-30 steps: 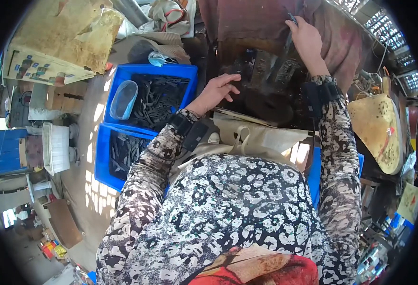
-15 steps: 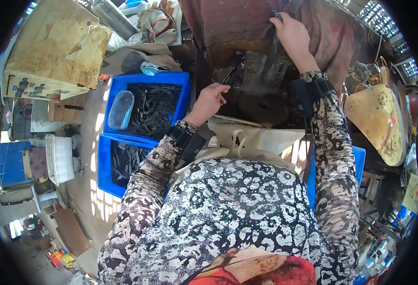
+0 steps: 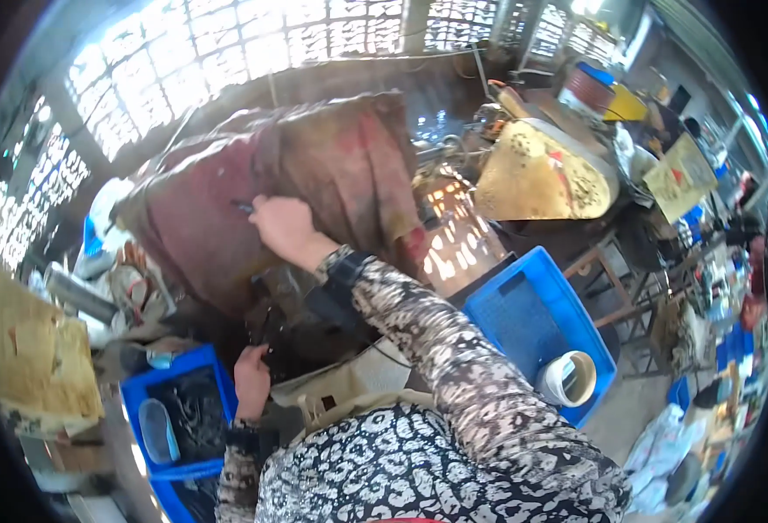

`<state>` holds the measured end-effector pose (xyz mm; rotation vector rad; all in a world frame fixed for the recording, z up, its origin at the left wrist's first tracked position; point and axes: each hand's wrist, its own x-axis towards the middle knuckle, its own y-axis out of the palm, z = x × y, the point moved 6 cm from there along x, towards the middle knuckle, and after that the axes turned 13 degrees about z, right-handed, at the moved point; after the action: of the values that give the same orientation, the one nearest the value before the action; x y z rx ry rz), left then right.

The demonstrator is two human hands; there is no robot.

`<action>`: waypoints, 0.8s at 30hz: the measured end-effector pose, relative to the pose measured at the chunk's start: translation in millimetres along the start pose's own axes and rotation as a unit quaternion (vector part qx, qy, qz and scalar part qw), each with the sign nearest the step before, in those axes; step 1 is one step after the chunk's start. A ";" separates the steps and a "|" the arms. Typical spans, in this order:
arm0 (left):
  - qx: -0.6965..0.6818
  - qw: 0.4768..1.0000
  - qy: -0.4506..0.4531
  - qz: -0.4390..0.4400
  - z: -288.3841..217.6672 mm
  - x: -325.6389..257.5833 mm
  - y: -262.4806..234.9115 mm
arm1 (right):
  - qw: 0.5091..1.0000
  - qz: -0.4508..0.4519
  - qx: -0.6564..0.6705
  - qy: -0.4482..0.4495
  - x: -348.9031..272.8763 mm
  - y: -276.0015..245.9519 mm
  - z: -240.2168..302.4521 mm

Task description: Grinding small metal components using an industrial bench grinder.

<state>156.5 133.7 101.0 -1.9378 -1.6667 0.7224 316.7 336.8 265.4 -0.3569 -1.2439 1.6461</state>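
Note:
My right hand (image 3: 286,228) is closed over the reddish-brown cloth (image 3: 340,166), fingers pinched round a small slim dark piece (image 3: 243,207) whose tip sticks out. Lower and to the left, my left hand (image 3: 251,382) is closed beside the dark, wet-looking work surface (image 3: 314,344). A thin dark piece (image 3: 267,327) rises at its fingertips, blurred against the dark background. Left of that hand stands a blue bin (image 3: 220,370) of dark narrow strips, with a clear plastic tub (image 3: 157,431) lying in it.
A second blue bin (image 3: 170,501) adjoins the first. To my right, a larger blue crate (image 3: 606,349) holds a white round container (image 3: 567,379). Beyond it are a stained yellowish board (image 3: 541,174) and a wooden stool frame (image 3: 606,275). A lattice wall (image 3: 253,39) closes the far side.
The view has swung right and upward, bringing the lattice wall and right-hand crate into sight. My right hand still pinches its dark piece over the cloth; my left hand stays low by the work surface.

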 end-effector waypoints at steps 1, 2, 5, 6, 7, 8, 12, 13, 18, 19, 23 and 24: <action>0.003 1.000 0.015 0.005 0.9 2.1 2.6 | 1.000 -0.012 0.002 -0.003 -0.2 -1.8 0.4; 0.018 1.000 0.024 -0.003 3.4 3.3 4.1 | 1.000 -0.022 -0.003 0.003 -1.0 -3.7 -2.8; 0.041 0.998 0.047 -0.015 3.9 11.4 5.8 | 0.998 -0.050 -0.016 -0.021 2.0 -0.3 -8.3; 0.046 0.997 0.055 -0.021 5.0 13.1 5.7 | 0.998 -0.054 -0.016 -0.020 3.1 -1.7 -8.8; 0.049 0.997 0.058 -0.021 7.4 14.3 5.9 | 0.998 -0.051 -0.015 -0.019 4.1 -1.9 -9.7; 0.064 0.996 0.057 -0.022 9.9 15.2 6.2 | 0.999 -0.047 -0.014 -0.017 4.7 -2.0 -10.5; 0.069 0.996 0.051 -0.021 7.9 16.5 5.3 | 0.998 -0.059 -0.018 -0.018 5.0 -3.4 -11.6; 0.069 0.996 0.058 -0.016 5.7 15.8 6.0 | 0.998 -0.056 -0.014 -0.022 5.0 -3.1 -9.6; 0.081 0.994 0.063 -0.024 5.8 14.2 5.9 | 0.999 -0.028 -0.007 -0.017 6.2 -2.9 -8.7; 0.080 0.994 0.069 -0.022 6.5 13.4 6.5 | 1.000 -0.016 -0.005 -0.009 6.3 -2.3 -9.3; 0.054 0.996 0.065 0.002 5.0 10.1 9.1 | 1.000 -0.022 -0.002 -0.009 2.2 -3.2 -10.3; 0.041 0.998 0.050 0.013 7.5 9.2 9.1 | 1.000 -0.018 0.006 -0.011 2.2 -2.5 -9.3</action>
<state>159.3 141.7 88.6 -1.9097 -1.5305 0.6807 323.6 343.7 264.2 -0.3074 -1.2500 1.6300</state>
